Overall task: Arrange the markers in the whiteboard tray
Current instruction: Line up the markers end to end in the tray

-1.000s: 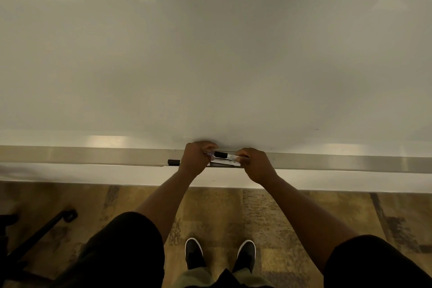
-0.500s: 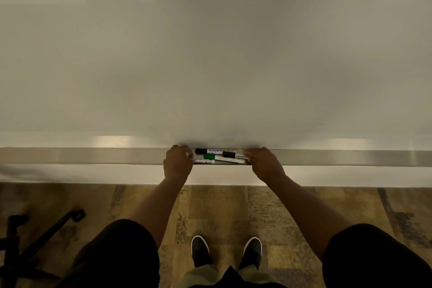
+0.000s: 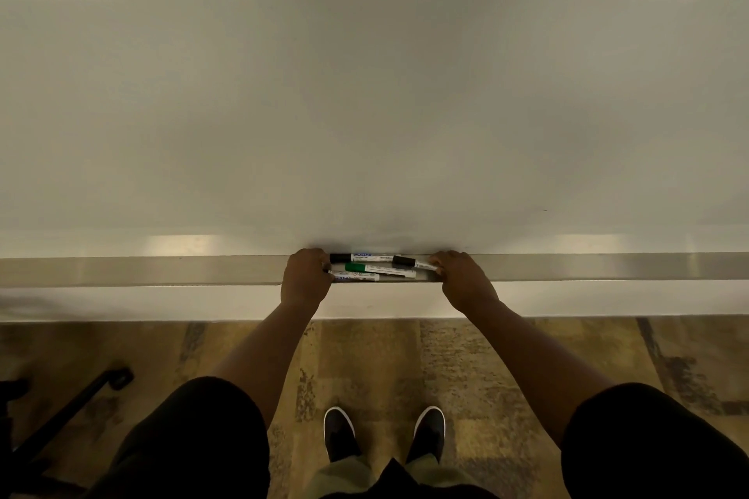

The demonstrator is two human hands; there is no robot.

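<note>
Several whiteboard markers lie side by side in the metal tray (image 3: 162, 271) under the whiteboard. A black-capped marker (image 3: 358, 256) lies at the back, a second black-capped marker (image 3: 411, 263) to its right, a green-capped marker (image 3: 379, 268) in the middle, and a white marker (image 3: 356, 277) at the front. My left hand (image 3: 304, 277) sits curled at the left end of the group, fingers on the front marker's end. At the right end, my right hand (image 3: 462, 275) pinches the tip of the right black-capped marker.
The whiteboard (image 3: 373, 93) fills the upper view. The tray runs the full width to both sides of my hands. Below are a patterned floor, my shoes (image 3: 383, 431), and a black chair base (image 3: 73, 405) at the lower left.
From one second ago my hands have moved apart, left hand leftward and right hand rightward, uncovering the markers between them. Since half a second ago they have barely shifted.
</note>
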